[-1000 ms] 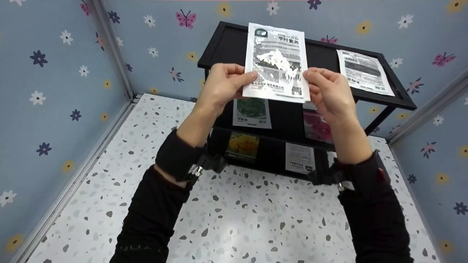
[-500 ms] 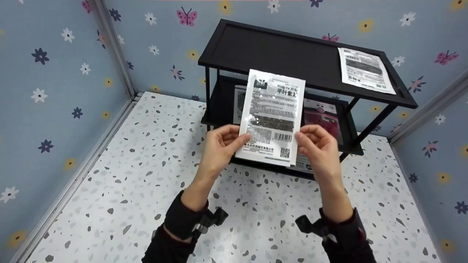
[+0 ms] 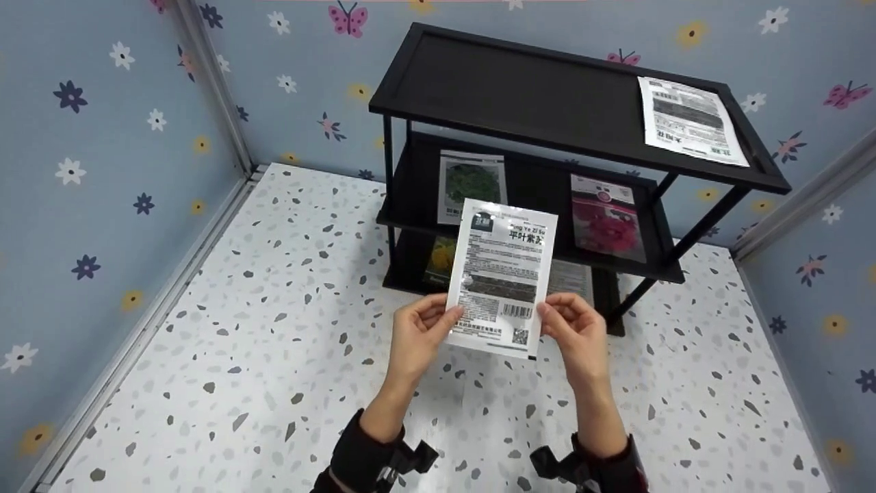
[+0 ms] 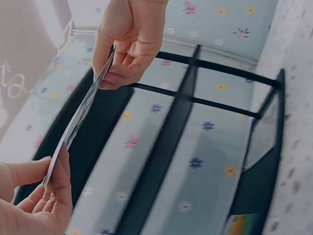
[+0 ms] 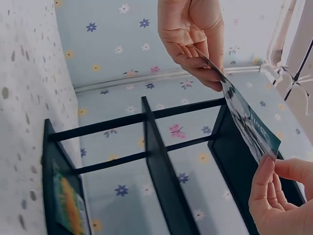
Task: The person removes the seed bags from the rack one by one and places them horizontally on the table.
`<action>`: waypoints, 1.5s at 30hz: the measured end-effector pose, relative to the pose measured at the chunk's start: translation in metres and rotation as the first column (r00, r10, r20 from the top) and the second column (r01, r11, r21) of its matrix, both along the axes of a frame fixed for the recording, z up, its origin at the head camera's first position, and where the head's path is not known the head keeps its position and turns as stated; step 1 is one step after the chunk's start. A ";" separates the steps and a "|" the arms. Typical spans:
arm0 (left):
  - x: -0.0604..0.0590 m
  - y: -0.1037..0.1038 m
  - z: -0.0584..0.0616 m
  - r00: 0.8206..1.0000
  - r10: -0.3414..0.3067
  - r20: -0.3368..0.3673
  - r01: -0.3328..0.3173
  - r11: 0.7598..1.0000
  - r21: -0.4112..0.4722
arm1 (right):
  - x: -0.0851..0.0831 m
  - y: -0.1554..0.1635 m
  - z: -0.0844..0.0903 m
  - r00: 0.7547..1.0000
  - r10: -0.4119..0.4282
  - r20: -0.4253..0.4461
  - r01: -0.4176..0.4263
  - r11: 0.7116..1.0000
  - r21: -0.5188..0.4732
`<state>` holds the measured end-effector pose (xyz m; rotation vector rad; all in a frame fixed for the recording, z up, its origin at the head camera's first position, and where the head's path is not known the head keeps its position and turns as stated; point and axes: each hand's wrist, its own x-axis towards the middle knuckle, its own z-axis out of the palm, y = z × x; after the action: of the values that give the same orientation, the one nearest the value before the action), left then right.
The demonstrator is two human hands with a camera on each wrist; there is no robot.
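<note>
A white seed packet (image 3: 503, 277) with black print and a barcode faces me, upright, in front of the black three-tier shelf (image 3: 547, 103). My left hand (image 3: 426, 330) pinches its lower left edge and my right hand (image 3: 567, 327) pinches its lower right edge. In the left wrist view the packet (image 4: 80, 117) shows edge-on between the left hand (image 4: 128, 46) above and the right hand (image 4: 36, 196) below. In the right wrist view the right hand (image 5: 195, 39) grips the packet (image 5: 249, 122), and the left hand (image 5: 281, 196) holds its far edge.
Another white packet (image 3: 691, 120) lies on the top tier's right end. The middle tier holds a green packet (image 3: 472, 185) and a pink one (image 3: 608, 220). A yellow packet (image 3: 441, 255) and a white one (image 3: 571, 277) lie on the bottom tier. Flowered walls enclose the speckled floor (image 3: 274, 356).
Both hands have brought the packet down and toward me, from over the top tier to in front of the lower tiers. Their grip on its lower edges is unchanged.
</note>
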<state>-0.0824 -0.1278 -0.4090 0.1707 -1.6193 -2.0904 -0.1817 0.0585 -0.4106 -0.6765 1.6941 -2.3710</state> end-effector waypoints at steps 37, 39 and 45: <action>0.007 0.029 -0.063 0.976 0.218 0.002 -0.217 0.973 -0.081 | 0.002 0.009 -0.126 0.991 -0.120 -0.057 0.129 0.972 0.197; 0.007 0.030 -0.061 0.970 0.240 -0.036 -0.243 0.952 -0.186 | 0.011 0.004 -0.105 0.991 -0.101 -0.083 0.114 0.977 0.179; 0.008 0.037 -0.062 0.932 0.310 -0.189 -0.363 0.775 -0.517 | 0.010 -0.007 -0.114 0.992 -0.033 -0.123 0.056 0.979 0.195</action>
<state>-0.0746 -0.0911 -0.4713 0.1517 -1.8932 -1.2867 -0.1720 0.0518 -0.5243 -0.7660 1.9814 -2.1893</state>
